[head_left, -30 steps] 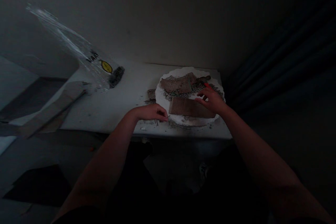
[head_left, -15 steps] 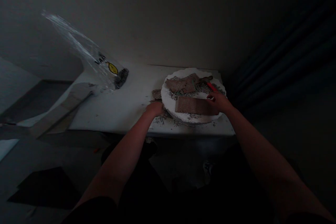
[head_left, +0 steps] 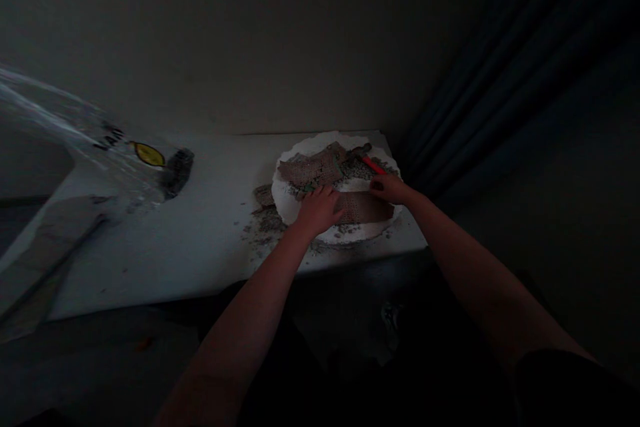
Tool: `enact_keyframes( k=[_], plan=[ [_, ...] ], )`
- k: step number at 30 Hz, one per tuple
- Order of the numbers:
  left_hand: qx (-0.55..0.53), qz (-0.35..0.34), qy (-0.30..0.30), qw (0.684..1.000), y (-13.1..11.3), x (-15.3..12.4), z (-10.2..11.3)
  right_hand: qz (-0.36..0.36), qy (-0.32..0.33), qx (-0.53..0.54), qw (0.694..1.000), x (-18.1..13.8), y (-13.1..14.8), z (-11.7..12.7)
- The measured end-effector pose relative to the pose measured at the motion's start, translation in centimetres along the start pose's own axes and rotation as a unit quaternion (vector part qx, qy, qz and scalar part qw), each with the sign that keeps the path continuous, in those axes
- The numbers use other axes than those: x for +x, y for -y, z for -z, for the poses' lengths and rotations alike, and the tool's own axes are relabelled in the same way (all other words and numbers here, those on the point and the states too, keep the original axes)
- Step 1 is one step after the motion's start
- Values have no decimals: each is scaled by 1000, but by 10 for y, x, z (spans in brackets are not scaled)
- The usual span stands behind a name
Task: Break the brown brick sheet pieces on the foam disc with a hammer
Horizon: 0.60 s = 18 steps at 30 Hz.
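A brown, dotted-textured flat piece [head_left: 364,207] lies across the front of a white, ragged-edged round slab [head_left: 287,205]. My left hand [head_left: 319,210] rests over its left end, fingers stretched out and thumb apart. My right hand [head_left: 393,189] is at its far right edge, fingers curled with the thumb against the piece; the fingertips are dim. Just behind the right hand lies a tool with a red handle [head_left: 374,165] and a dark head. A second brown textured piece [head_left: 313,170], broken at its edges, lies further back among grey crumbs [head_left: 355,179].
The slab stands on a white table [head_left: 210,227] against a wall. Grey debris [head_left: 267,227] and a brown lump [head_left: 263,196] lie left of it. A clear plastic bag [head_left: 125,160] with dark contents stands further left. A dark curtain [head_left: 480,80] hangs right.
My left hand has moved from beside the slab up onto the left end of the brown piece. My right hand stays at the right end. The view has shifted toward the right.
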<state>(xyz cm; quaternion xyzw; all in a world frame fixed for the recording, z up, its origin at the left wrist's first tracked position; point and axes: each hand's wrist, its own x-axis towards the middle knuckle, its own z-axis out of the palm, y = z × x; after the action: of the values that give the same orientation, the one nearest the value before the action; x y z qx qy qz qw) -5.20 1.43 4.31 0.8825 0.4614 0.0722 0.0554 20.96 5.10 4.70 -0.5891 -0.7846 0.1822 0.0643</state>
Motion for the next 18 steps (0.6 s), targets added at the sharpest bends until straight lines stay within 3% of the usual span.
enact_keyframes(
  k=[9, 18],
  plan=[
    [-7, -72, 23, 997, -13, 24, -15, 10, 50, -5, 999, 11, -2, -2],
    [-8, -76, 21, 997, -19, 29, -19, 11, 63, -36, 997, 15, 3, 0]
  ],
)
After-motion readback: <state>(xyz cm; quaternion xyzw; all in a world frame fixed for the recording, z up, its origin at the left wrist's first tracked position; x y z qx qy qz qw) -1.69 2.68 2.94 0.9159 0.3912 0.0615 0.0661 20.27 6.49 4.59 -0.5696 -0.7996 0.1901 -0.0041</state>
